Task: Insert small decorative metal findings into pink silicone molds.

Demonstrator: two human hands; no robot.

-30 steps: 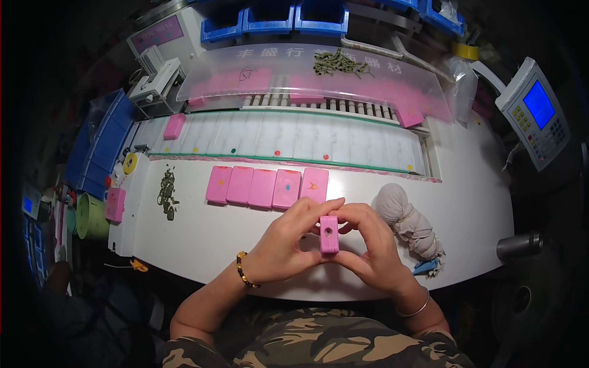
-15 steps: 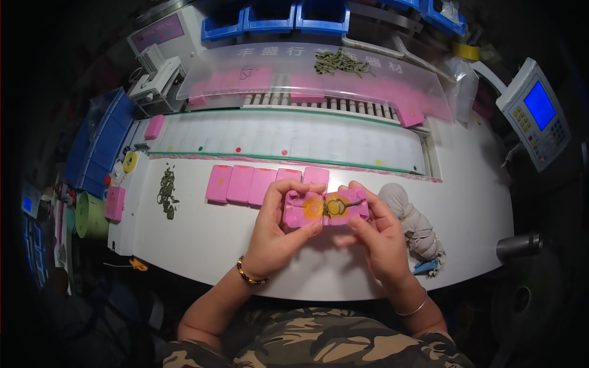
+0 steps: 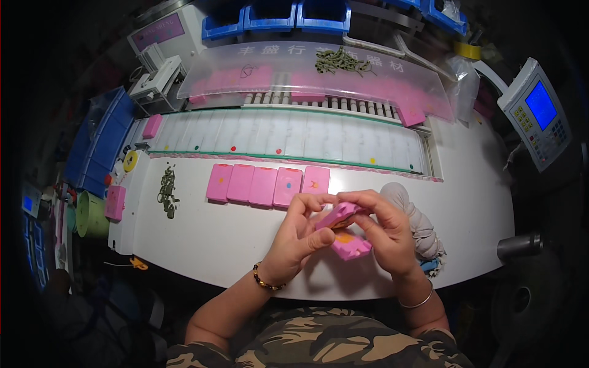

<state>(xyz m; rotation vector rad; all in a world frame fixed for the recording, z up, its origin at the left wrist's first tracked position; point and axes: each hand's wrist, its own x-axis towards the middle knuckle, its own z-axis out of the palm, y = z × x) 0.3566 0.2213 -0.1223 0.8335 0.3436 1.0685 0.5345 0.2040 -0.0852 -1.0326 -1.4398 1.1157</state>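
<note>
A pink rubber mold [image 3: 351, 246] in two halves is between my hands above the near side of the table, its halves tilted apart with yellow patches on the inner faces. My right hand [image 3: 392, 242] pinches the upper half between thumb and fingers. At the mold's left end, my left hand [image 3: 288, 245] curls round it, thumb close to the gap; some of its fingers are hidden. The dark wax-like piece inside is mostly hidden now. Just beyond my hands stand several closed pink mold blocks [image 3: 264, 186] in a row.
Dark green wax-like scraps [image 3: 167, 191] lie at left. A wrapped cloth bundle [image 3: 423, 227] sits right of my hands. Beyond runs a white slatted track [image 3: 288, 136], and green branched pieces [image 3: 340, 61] lie on a clear cover. A control panel [image 3: 540, 113] stands at right.
My hands have turned the mold from lying open and level to tilted, its halves angled apart and shifted right and nearer. The track's coloured dots have slid slightly left.
</note>
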